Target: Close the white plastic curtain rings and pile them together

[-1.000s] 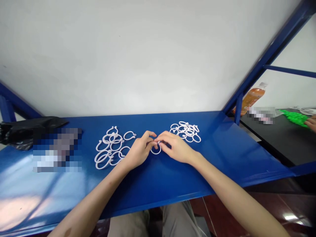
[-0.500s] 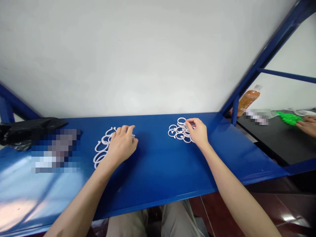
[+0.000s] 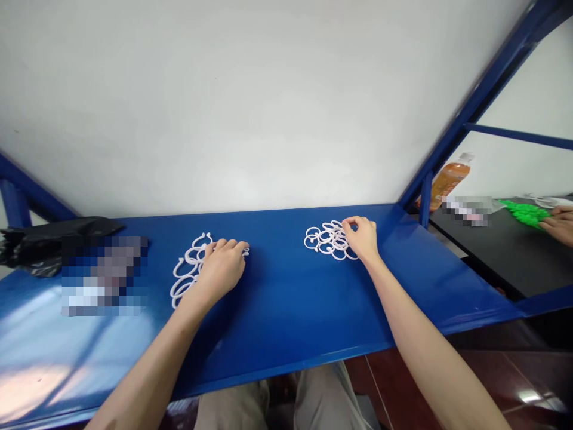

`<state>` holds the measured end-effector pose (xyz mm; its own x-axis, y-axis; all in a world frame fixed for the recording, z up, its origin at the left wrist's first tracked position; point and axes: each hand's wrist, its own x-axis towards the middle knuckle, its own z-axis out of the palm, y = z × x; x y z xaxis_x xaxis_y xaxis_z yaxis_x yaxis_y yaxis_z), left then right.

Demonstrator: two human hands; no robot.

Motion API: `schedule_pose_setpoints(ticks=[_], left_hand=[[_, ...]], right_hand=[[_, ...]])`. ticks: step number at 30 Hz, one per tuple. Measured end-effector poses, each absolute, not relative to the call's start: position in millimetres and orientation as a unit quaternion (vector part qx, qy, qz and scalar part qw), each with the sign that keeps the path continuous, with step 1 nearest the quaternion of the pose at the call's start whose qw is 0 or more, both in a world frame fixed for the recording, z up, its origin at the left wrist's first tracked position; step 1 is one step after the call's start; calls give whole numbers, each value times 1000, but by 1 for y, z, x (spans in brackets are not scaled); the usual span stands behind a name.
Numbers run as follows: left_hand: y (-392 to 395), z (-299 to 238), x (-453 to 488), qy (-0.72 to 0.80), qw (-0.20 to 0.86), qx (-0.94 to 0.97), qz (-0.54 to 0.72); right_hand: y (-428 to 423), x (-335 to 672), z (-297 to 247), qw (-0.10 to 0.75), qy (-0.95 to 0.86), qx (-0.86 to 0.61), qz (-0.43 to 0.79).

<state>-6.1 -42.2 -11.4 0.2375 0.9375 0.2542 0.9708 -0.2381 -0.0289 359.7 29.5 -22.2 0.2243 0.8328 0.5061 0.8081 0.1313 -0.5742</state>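
Your tabletop (image 3: 290, 310) is a glossy blue sheet set against a white back wall. On its left half lies a loose heap of white open rings (image 3: 185, 272). Right of centre, well apart from that heap, sits a tighter cluster of white closed rings (image 3: 323, 242). At the far left end rests a crumpled black bag (image 3: 45, 239), with a blurred-out item (image 3: 102, 275) just beside it.

Bare blue bench (image 3: 277, 298) is lying open through the middle. From there, the left ring pile (image 3: 183, 275) is blocking at 9 o'clock and the right ring pile (image 3: 322, 242) at 1. A black bag (image 3: 49, 239) is crowding far 9, and a blue post (image 3: 425, 200) is standing at 2.
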Motion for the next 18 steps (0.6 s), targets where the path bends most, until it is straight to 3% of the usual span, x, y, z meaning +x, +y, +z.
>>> schedule_pose_setpoints(ticks=[5, 10, 13, 18], left_hand=[[-43, -10, 1, -584, 58, -796, -150], [-48, -6, 18, -544, -20, -803, -243], [-55, -1, 32, -502, -116, -801, -305], [-65, 7, 48, -435, -367, -722, -393]], right_hand=[[24, 354, -11, 452, -604, -656, -23], [1, 322, -1, 469, -684, -555, -65], [-21, 292, 1, 441, -777, -448, 31], [-43, 259, -2, 366, -829, -358, 225]])
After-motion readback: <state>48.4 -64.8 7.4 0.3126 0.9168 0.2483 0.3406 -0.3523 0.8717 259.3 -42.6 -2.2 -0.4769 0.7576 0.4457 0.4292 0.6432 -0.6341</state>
